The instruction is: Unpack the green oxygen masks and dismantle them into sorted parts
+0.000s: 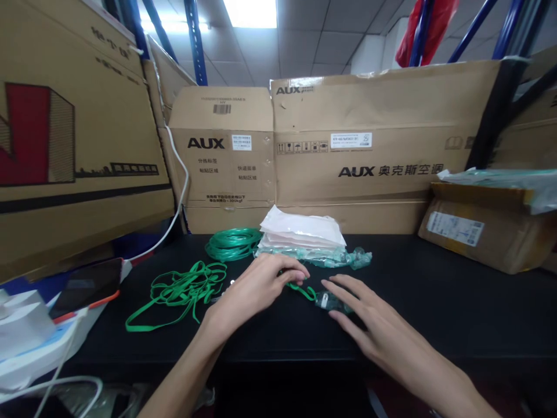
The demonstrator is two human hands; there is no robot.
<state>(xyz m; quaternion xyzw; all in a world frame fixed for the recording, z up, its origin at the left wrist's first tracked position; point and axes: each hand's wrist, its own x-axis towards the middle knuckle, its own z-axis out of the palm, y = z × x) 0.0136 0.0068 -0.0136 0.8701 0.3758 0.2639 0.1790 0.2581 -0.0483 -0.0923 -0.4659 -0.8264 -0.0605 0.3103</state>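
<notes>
On the black tabletop, a small clear dark-green plastic piece [331,302] with a white mark lies at the centre right. A short green elastic strap [304,291] runs from it towards my left hand [261,285]. That hand is closed, its fingers bent together over the strap's end; the thumb's grip is partly hidden. My right hand [369,310] is open around the plastic piece, thumb and fingers stretched apart on either side of it. Left of my left hand lies a loose tangle of green elastic strap [187,290].
Behind my hands are coiled green tubing [232,242] and a stack of white packets [302,229] on clear green plastic bags [322,256]. A phone [89,287] and power strip [65,354] sit at left. A carton [487,226] stands at right; cardboard panels [378,116] wall the back.
</notes>
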